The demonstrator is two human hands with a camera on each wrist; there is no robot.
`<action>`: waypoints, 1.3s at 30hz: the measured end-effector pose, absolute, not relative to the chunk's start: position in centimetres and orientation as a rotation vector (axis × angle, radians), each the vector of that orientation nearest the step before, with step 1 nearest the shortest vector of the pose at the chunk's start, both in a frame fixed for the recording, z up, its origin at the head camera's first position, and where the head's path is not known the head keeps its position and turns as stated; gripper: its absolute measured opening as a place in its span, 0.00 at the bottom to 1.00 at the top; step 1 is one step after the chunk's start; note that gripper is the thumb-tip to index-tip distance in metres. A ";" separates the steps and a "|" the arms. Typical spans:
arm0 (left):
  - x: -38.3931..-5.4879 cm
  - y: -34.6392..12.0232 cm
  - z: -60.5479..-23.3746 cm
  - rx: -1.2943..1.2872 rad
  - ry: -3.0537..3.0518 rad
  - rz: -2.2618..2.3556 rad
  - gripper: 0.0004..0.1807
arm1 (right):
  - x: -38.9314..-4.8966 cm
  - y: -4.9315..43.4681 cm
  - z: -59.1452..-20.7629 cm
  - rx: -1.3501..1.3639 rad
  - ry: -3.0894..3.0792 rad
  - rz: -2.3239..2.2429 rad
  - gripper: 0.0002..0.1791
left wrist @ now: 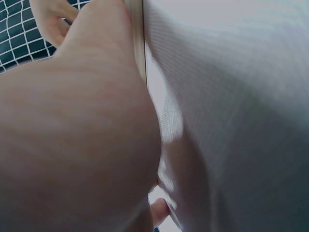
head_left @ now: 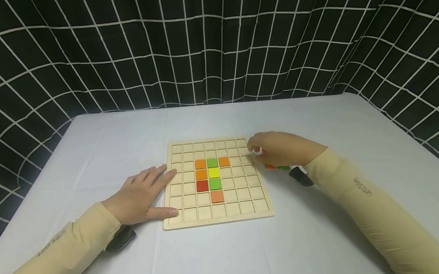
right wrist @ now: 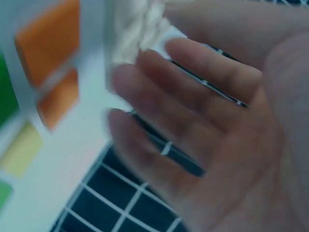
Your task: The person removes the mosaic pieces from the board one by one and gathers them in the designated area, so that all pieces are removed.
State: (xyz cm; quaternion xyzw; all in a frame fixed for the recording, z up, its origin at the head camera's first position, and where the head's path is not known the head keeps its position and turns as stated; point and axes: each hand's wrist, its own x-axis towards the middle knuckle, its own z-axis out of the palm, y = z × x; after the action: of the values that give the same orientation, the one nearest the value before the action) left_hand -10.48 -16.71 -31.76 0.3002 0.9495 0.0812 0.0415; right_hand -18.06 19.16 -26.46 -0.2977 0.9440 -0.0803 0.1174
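A square wooden grid board [head_left: 242,194] lies on the white table, with several orange, green, yellow and red square tiles in its middle cells, among them a yellow tile [head_left: 213,172] and a red tile [head_left: 202,186]. My left hand [head_left: 138,196] rests spread at the board's left edge, fingertips and thumb over the rim. At the right edge my right hand [head_left: 274,146] hovers with loosely bent fingers; the right wrist view shows no tile between them. Close by, partly hidden under that hand, are an orange tile [right wrist: 48,41] and a green tile [head_left: 283,167].
Beside the right hand, further loose tiles lie on the table, including a smaller-looking orange tile [right wrist: 59,99] and a pale yellow tile [right wrist: 21,150]. A black curtain with a white grid [head_left: 206,41] hangs behind the table [head_left: 211,255] and along its sides.
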 end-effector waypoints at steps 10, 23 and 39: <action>-10.6 -16.6 -31.6 0.908 2.896 0.246 0.51 | -17.7 17.1 -29.3 -1.168 2.852 -0.341 0.12; -10.6 -16.7 -31.8 0.917 2.902 0.247 0.51 | -17.6 16.3 -30.1 -1.344 2.789 -0.312 0.16; -10.5 -16.8 -31.8 0.900 2.895 0.253 0.52 | -16.9 15.8 -30.0 -1.350 2.735 -0.371 0.21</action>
State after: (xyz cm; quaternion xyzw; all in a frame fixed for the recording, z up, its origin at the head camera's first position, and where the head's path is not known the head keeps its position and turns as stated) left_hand -10.54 -16.81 -31.78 0.2955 0.9505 0.0830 0.0494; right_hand -16.93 15.83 -29.96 -0.4391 0.8896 -0.1208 0.0347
